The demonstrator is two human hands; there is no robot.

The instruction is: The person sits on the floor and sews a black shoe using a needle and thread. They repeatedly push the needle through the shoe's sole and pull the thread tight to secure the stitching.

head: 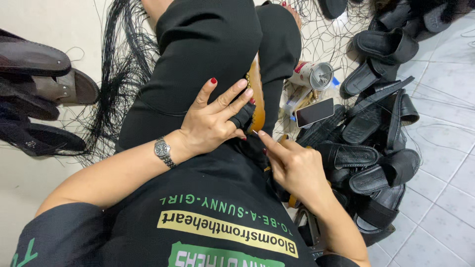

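Sandal (256, 94) between both pinching hands (213, 121)

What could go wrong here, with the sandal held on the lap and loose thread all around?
The left hand pinches the black strap of the tan sandal while the right hand brings something thin to it; if sharp, it might prick the left fingers. The loose black threads on the floor could tangle. The phone and cup lie near the piled black sandals and might get knocked.

sandal (256, 94) mostly hidden by lap | left sandal pile (34, 99) cut off
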